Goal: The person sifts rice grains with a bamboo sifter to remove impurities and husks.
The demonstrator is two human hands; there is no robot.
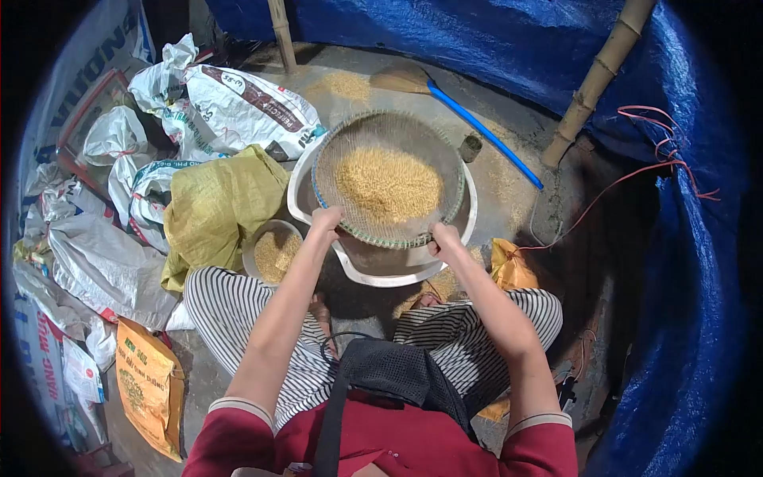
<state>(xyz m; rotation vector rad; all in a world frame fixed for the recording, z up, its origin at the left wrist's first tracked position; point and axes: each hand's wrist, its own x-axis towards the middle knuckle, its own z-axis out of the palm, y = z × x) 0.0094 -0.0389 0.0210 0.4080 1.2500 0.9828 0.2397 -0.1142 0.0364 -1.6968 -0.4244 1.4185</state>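
Note:
Between my hands is a round woven sieve [387, 130] with a heap of yellow grain [391, 183] in its middle. My left hand [327, 221] is closed on the near-left rim, while my right hand [443, 238] grips the near-right rim. Beneath the sieve stands a wide white basin [373, 278], much of its inside hidden by the sieve. To the left of the basin, a small bowl [275, 251] holds more grain, close by my left forearm.
Tied white sacks [238, 107] and a yellow-green sack [226, 199] crowd the left side. A blue-handled broom [485, 131] lies on the floor behind the basin, among scattered grain. Blue tarpaulin [493, 40] and a bamboo pole [598, 79] border the back and right. An orange bag [149, 385] lies front left.

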